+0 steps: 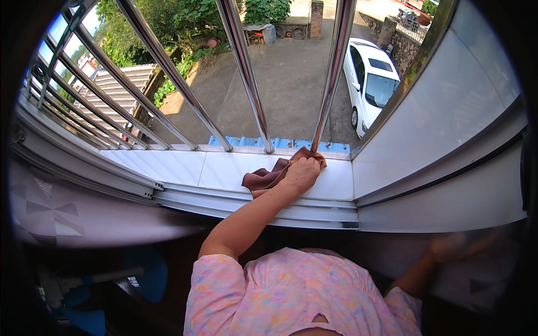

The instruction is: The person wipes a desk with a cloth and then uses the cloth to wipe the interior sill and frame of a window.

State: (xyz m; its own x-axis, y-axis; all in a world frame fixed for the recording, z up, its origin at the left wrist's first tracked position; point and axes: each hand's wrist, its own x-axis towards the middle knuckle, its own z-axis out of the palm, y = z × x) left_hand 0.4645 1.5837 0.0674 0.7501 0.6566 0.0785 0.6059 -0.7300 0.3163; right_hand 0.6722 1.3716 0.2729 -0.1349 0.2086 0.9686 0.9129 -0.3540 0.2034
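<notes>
My left hand grips a brown cloth at the foot of a shiny metal window bar. Part of the cloth is bunched against the bar's base, and a loose fold trails to the left over the white tiled sill. My left forearm crosses the sliding-window track. Off to the lower right, my right hand is blurred and in shadow, near the patterned wall, with its fingers stretched out. I see nothing in it; whether it touches the wall, I cannot tell.
More metal bars line the opening. A window frame flanks it at left, a pale side panel at right. A fan with blue blades stands at lower left. Outside are a blue metal roof and a white car.
</notes>
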